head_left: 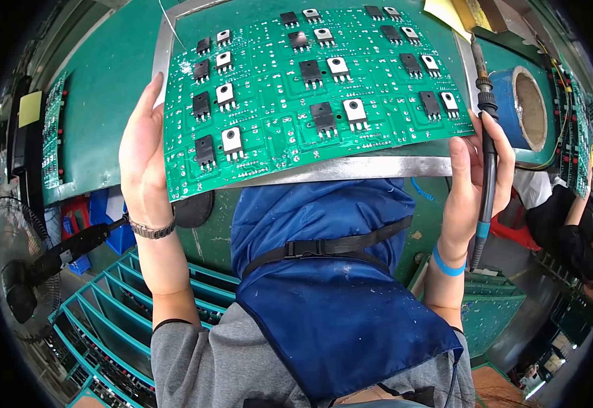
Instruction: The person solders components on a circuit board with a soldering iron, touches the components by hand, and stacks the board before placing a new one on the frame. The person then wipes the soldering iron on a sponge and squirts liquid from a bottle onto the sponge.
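Note:
A large green circuit board (269, 88) is held up, tilted, above the bench. Pairs of black power transistors (324, 117) stand in rows across it, with small solder points between them. My left hand (141, 146) grips its left edge, thumb up along the side and the other fingers hidden beneath. At the lower right corner, my right hand (470, 197) supports the board and also holds a black soldering iron (489, 153). The iron lies across the fingers, its metal tip pointing away from me and its cord end toward me.
A metal frame edge (351, 168) runs under the board along the green bench (99, 122). To the right stands a blue roll with a hollow core (504, 102). A slotted rack (126, 299) and a fan (24, 265) are at lower left. Another person (565, 231) is at far right.

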The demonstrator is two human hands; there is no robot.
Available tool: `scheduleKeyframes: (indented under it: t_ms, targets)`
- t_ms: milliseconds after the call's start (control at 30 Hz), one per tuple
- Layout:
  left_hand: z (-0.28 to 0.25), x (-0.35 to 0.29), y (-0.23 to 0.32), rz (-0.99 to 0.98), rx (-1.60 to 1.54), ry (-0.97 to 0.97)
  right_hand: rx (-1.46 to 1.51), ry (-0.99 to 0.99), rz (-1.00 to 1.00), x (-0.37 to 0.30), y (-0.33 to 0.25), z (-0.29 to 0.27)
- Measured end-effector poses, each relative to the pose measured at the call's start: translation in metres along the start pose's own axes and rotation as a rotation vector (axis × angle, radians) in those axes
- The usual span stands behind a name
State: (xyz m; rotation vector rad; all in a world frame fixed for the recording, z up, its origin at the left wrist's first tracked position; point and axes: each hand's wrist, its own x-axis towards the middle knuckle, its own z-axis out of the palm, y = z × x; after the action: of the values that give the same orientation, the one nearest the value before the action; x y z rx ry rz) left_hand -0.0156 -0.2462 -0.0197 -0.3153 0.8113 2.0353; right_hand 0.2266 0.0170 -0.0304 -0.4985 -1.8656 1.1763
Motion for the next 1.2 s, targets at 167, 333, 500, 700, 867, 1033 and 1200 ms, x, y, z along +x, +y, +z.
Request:
scheduleKeyframes:
  t_ms: [167,333,500,700,867,1033,1200]
  targets:
    - [-0.005,0.002,-0.004,0.047,0.041,0.032,0.000,-0.003,-0.005,0.002,-0.002,-0.001]
    - [0.001,-0.001,-0.020,0.152,0.030,-0.009,-0.028,-0.015,0.021,0.003,-0.002,-0.004]
    - [0.003,-0.012,-0.027,0.356,0.348,0.076,-0.068,-0.058,0.069,-0.007,0.009,-0.010]
    - [0.028,-0.038,-0.044,1.134,1.231,0.484,-0.064,-0.047,0.076,-0.015,0.018,-0.012]
    - [0.050,-0.070,-0.088,1.178,2.084,-0.078,-0.038,-0.050,0.080,-0.018,0.023,-0.013]
    - [0.039,-0.048,-0.111,1.266,2.032,-0.079,0.003,-0.055,0.071,-0.019,0.029,-0.013]
    - [0.041,-0.037,-0.119,1.334,2.008,-0.093,0.002,-0.047,0.044,-0.019,0.029,-0.013]
